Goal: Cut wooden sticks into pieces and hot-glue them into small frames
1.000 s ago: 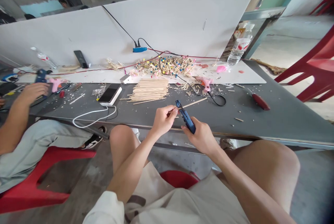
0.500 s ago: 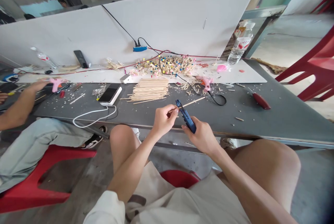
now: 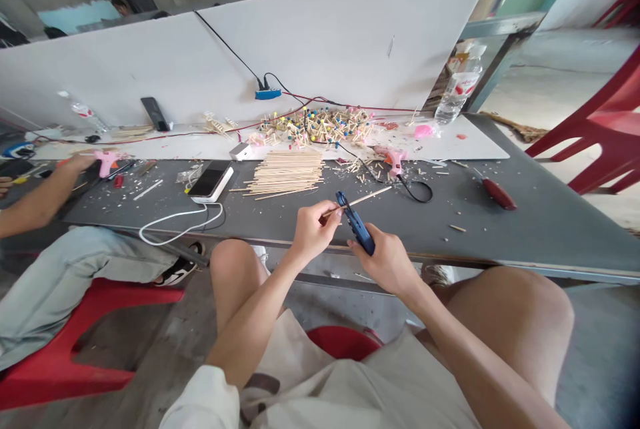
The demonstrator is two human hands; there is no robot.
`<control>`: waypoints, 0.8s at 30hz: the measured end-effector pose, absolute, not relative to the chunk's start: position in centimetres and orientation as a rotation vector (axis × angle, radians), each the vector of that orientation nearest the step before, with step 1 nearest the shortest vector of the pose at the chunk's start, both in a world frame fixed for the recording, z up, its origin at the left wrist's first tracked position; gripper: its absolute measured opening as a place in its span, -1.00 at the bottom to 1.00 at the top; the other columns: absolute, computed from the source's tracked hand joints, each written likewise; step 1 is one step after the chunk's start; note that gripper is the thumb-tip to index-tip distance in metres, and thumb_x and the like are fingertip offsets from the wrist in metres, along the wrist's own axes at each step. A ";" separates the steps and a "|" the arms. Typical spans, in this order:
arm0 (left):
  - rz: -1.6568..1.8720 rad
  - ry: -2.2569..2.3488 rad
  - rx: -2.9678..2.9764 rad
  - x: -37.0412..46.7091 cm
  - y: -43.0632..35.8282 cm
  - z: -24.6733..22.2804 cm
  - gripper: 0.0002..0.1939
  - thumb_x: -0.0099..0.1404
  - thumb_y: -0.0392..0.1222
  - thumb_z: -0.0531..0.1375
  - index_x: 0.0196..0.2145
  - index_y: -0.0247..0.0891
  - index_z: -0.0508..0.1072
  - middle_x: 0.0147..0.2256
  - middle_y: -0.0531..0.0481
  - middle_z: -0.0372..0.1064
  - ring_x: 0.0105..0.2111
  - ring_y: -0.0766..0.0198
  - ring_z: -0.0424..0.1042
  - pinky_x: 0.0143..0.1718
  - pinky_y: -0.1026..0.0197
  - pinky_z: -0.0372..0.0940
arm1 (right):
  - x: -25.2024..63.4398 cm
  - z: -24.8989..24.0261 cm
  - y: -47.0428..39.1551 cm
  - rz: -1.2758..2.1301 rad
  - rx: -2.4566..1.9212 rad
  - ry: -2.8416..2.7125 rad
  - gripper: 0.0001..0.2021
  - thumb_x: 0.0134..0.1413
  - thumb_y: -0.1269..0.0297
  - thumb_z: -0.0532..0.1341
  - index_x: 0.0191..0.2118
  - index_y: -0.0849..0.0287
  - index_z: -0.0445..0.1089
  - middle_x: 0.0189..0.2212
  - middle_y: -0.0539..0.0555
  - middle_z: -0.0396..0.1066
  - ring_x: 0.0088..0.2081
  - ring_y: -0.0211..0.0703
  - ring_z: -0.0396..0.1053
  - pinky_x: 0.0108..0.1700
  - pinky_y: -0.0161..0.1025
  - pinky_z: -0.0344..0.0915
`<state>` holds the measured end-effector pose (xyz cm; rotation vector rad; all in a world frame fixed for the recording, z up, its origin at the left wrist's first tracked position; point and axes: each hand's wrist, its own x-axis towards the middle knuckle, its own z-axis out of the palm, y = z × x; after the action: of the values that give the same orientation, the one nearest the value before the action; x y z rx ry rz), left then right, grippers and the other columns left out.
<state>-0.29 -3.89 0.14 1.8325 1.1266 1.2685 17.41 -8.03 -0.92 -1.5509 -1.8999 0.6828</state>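
My left hand (image 3: 319, 229) pinches a thin wooden stick (image 3: 371, 196) between thumb and fingers. The stick runs to the right, past the head of a pair of blue-handled pliers (image 3: 358, 225), and its far end points over the table. My right hand (image 3: 387, 257) is wrapped around the handles, whose head leans up and left beside my left fingertips. Whether the jaws press on the stick is too small to tell. Beyond my hands lies a pile of similar wooden sticks (image 3: 289, 172).
Joined stick pieces with coloured balls (image 3: 320, 125) are heaped at the back. A pink glue gun (image 3: 396, 161) and a red-handled tool (image 3: 499, 193) lie to the right. A phone with a white cable (image 3: 213, 181) is left of the sticks. A co-worker's arm (image 3: 43, 195) reaches in at far left.
My hands and the stick keep almost the same place at the pliers. The co-worker's arm at the left has shifted slightly.
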 end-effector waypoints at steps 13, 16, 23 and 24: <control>1.273 1.138 1.869 -0.3 -3.7 0.0 -0.65 0.37 0.01 0.14 -0.38 -0.34 0.48 -0.60 0.09 0.20 -0.59 0.41 0.09 -0.54 0.32 -0.02 | 17.4 -0.8 -8.1 0.680 -1.578 -1.909 -0.83 0.15 0.10 0.15 -0.29 0.09 0.29 -0.57 -0.04 0.32 -0.53 -0.18 0.22 -0.42 -0.30 0.06; 1.274 1.151 1.877 -0.3 -3.8 0.1 -0.66 0.38 -0.01 0.14 -0.38 -0.34 0.48 -0.61 0.09 0.20 -0.59 0.42 0.09 -0.54 0.32 -0.02 | 17.4 -0.8 -8.1 0.688 -1.577 -1.901 -0.83 0.15 0.10 0.15 -0.30 0.09 0.29 -0.58 -0.04 0.31 -0.53 -0.19 0.21 -0.42 -0.31 0.06; 1.270 1.155 1.895 -0.4 -3.8 0.3 -0.67 0.37 -0.03 0.14 -0.40 -0.34 0.47 -0.61 0.09 0.20 -0.59 0.41 0.09 -0.53 0.32 -0.02 | 17.3 -0.9 -8.0 0.692 -1.586 -1.893 -0.82 0.15 0.10 0.15 -0.30 0.09 0.29 -0.58 -0.03 0.31 -0.54 -0.19 0.20 -0.41 -0.30 0.06; 1.268 1.154 1.896 -0.4 -3.8 0.3 -0.67 0.37 -0.03 0.14 -0.41 -0.34 0.47 -0.61 0.09 0.19 -0.59 0.41 0.09 -0.53 0.32 -0.02 | 17.3 -0.9 -8.0 0.691 -1.589 -1.896 -0.83 0.15 0.10 0.15 -0.30 0.09 0.29 -0.58 -0.03 0.30 -0.54 -0.19 0.20 -0.42 -0.30 0.06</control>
<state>-0.37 -3.79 0.28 1.8960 1.1537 1.2681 17.35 -8.00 -0.91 -1.5892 -1.8961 0.6910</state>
